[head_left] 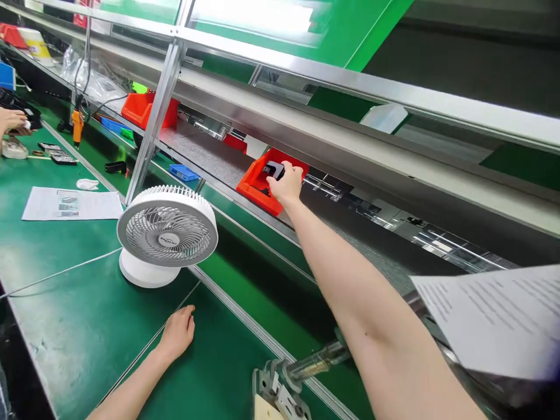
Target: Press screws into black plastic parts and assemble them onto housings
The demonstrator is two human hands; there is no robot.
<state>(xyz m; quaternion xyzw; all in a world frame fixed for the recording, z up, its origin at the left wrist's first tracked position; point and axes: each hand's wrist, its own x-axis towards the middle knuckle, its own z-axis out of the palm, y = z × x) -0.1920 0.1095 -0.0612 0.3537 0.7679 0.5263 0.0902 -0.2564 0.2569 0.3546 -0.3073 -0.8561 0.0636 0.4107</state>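
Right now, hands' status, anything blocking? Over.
Right hand holding small black part at red plastic bin. Left hand at green tabletop, no object visible. Round white fan near left hand, not blocking right.

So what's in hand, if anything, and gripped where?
Right hand holds a black part by the end on the picture's right, at the red bin; nothing shows in the left hand.
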